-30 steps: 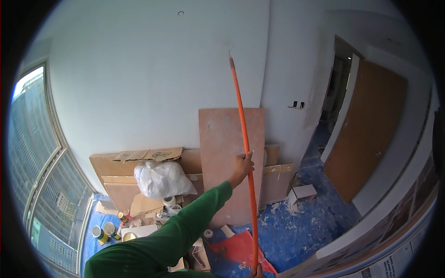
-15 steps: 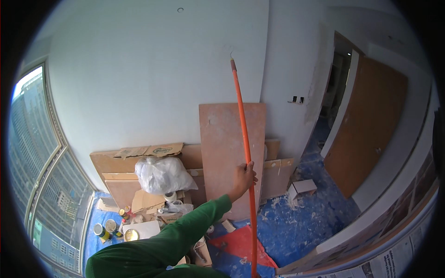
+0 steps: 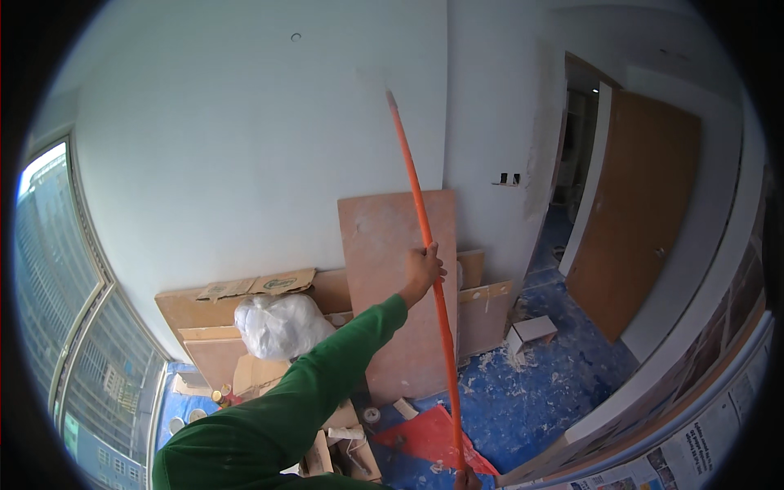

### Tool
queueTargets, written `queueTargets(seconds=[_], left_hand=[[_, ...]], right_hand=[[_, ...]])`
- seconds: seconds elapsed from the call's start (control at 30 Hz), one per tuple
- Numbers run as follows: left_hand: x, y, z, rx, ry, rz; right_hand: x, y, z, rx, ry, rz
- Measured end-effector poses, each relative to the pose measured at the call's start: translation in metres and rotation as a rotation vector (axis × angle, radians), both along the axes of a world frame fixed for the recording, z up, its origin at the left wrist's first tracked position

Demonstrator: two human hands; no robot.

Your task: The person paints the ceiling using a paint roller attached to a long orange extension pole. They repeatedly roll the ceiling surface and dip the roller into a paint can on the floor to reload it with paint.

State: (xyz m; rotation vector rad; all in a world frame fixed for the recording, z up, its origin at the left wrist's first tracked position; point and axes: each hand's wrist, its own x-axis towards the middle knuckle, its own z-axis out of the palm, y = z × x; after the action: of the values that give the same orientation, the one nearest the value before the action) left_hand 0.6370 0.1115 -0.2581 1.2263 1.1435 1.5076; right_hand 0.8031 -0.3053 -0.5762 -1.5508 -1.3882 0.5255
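A long orange extension pole (image 3: pixel 415 186) rises at a slant, its upper end against or close to the pale wall (image 3: pixel 245 147). Whatever sits on its tip blurs into the wall, so I cannot make it out. My left hand (image 3: pixel 423 268), in a green sleeve, is closed round the pole at mid-length. At the bottom edge my right hand (image 3: pixel 467 480) shows only in part, wrapped round the pole's lower end. Behind the pole a tall pinkish-brown board (image 3: pixel 376 302) leans on the wall.
A stuffed white plastic bag (image 3: pixel 282 327) rests by stacked boards and cardboard (image 3: pixel 257 284). Blue sheeting (image 3: pixel 523 400) with debris covers the floor, with a red sheet (image 3: pixel 420 437) and white box (image 3: pixel 532 333) on it. A brown door (image 3: pixel 641 212) stands open at right; windows (image 3: pixel 106 376) line the left.
The pole and my left hand have risen a little, and the pole's tip sits further left in view. My right hand has come into sight at the bottom edge. The view has shifted slightly.
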Motion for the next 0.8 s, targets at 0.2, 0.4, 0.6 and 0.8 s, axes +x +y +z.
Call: queueTargets(seconds=[0.2, 0.4, 0.6, 0.8], left_hand=[[-0.001, 0.033, 0.084, 0.093, -0.003, 0.036], [0.0, 0.06, 0.159, 0.185, -0.047, 0.039], [0.003, 0.062, 0.207, 0.236, -0.016, 0.069], [0.006, 0.054, 0.242, 0.318, 0.02, 0.008]], right_hand=[[-0.008, 0.06, 0.037, 0.132, 0.109, -0.002], [-0.023, 0.105, 0.128, 0.153, 0.16, 0.001], [-0.032, 0.153, 0.199, 0.108, 0.222, 0.03], [-0.039, 0.195, 0.28, 0.237, 0.148, 0.033]])
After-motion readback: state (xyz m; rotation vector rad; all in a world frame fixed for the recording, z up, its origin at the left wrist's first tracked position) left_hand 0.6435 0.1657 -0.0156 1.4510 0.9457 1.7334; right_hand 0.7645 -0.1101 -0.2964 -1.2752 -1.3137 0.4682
